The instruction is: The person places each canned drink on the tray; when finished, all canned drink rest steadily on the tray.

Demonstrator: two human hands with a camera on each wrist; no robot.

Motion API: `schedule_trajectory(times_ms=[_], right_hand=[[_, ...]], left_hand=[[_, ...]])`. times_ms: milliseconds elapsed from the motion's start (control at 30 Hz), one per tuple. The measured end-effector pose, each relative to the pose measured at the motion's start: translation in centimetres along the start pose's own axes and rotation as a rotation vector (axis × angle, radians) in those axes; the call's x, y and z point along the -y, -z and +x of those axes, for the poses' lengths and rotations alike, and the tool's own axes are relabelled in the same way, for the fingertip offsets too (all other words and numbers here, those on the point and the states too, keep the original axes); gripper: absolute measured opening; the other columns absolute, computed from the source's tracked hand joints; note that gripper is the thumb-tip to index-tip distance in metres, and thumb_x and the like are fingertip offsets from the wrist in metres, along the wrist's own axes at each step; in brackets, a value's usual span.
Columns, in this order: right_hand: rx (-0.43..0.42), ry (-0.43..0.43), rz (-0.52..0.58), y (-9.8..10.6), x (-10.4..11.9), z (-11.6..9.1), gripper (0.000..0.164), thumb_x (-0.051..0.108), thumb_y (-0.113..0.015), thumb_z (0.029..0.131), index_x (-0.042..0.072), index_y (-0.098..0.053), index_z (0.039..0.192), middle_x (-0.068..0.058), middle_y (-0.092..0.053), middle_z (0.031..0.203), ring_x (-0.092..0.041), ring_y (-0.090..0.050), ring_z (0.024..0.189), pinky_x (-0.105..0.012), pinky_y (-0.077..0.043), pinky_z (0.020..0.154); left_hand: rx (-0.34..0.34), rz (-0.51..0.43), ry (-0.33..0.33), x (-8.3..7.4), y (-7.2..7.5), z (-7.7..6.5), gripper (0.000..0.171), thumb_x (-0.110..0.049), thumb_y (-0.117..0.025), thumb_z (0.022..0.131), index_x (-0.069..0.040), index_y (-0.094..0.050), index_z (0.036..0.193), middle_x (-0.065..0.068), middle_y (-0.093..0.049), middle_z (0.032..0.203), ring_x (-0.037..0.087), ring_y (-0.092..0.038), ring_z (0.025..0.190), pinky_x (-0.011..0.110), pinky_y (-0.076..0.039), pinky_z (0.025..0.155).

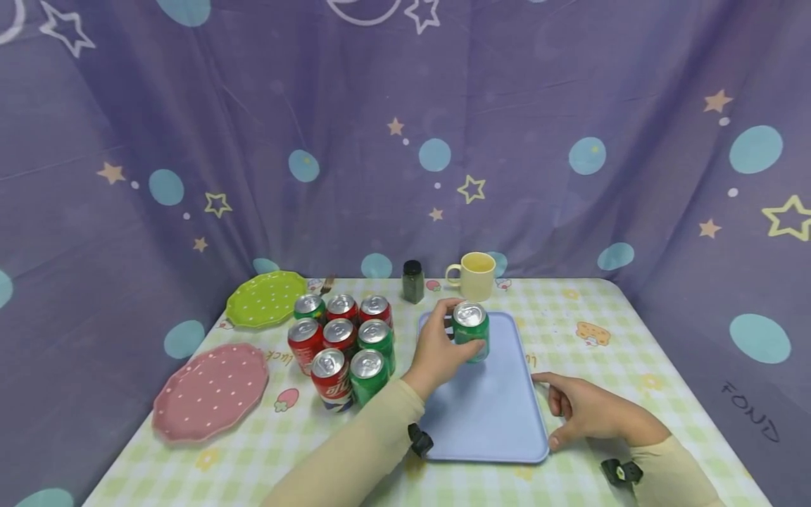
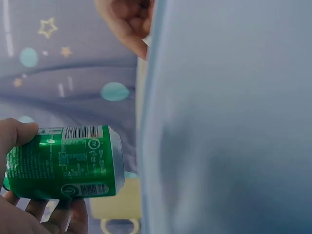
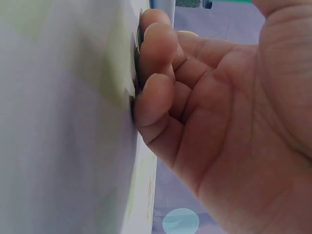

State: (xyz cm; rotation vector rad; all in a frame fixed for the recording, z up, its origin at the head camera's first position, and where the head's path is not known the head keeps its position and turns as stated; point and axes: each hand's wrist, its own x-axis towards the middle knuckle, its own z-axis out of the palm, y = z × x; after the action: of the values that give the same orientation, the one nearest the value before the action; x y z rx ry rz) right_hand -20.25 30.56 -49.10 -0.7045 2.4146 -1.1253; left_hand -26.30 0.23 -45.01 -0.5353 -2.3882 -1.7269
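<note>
My left hand [image 1: 441,345] grips a green soda can [image 1: 471,331] upright over the far part of a light blue tray [image 1: 484,415]. In the left wrist view, the green can [image 2: 63,163] sits between thumb and fingers, its silver bottom apart from the tray [image 2: 234,97]. My right hand [image 1: 589,408] rests on the table at the tray's right side, index fingertip and thumb at its rim. Its other fingers [image 3: 158,97] bend loosely in the right wrist view, with nothing seen in the palm. Left of the tray stand several red cans [image 1: 331,380] and green cans [image 1: 369,377], grouped closely.
A pink dotted plate [image 1: 212,391] and a green dotted plate [image 1: 266,299] lie at the left. Along the back are a fork [image 1: 327,285], a dark-lidded jar [image 1: 413,282] and a yellow mug [image 1: 477,276]. A purple curtain [image 1: 355,91] hangs behind the checked tablecloth [image 1: 253,472].
</note>
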Motion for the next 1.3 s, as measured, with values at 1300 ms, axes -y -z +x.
schedule_trajectory(times_ms=[1300], right_hand=[[-0.015, -0.025, -0.012, -0.1, 0.1, 0.0, 0.108, 0.024, -0.098, 0.072, -0.008, -0.037, 0.155, -0.009, -0.059, 0.091, -0.013, -0.053, 0.069, -0.028, -0.048, 0.06]], left_hand=[[0.005, 0.149, 0.144, 1.0, -8.1, 4.9, 0.075, -0.019, -0.093, 0.081, -0.025, -0.055, 0.145, -0.003, -0.06, 0.135, 0.015, -0.057, 0.124, 0.037, -0.049, 0.106]])
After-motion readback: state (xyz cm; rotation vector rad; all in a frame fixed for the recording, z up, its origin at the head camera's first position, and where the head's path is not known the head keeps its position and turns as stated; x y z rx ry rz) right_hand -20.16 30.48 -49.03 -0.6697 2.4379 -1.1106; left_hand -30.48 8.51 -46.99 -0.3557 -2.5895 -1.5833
